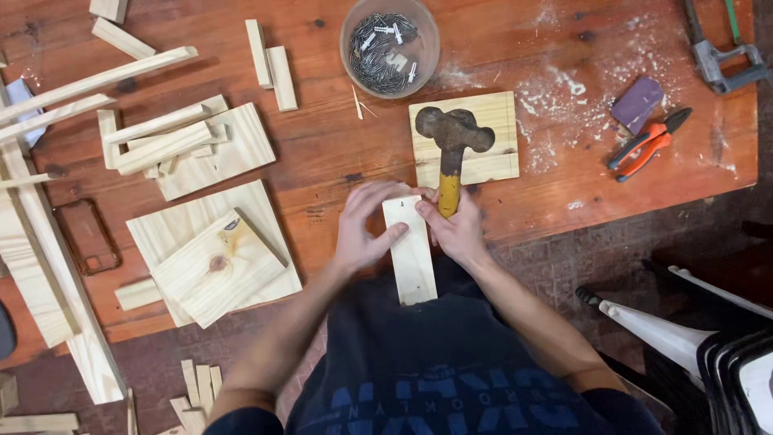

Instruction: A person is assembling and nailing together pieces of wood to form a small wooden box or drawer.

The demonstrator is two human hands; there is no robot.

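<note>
At the near edge of the reddish wooden tabletop (322,153), the left hand (364,228) grips the left side of a pale narrow rectangular wood block (411,254) that juts over the edge. The right hand (457,228) pinches the block's right side beside a rusty yellow-handled hammer (452,153). The hammer rests on a pale square wood board (495,137), near a round clear tub of nails (390,47).

A round tub of nails (390,45) sits on the red wooden table (322,145), orange pliers (646,144) at right, a phone case (87,236) at left, pine boards (213,254) between
</note>
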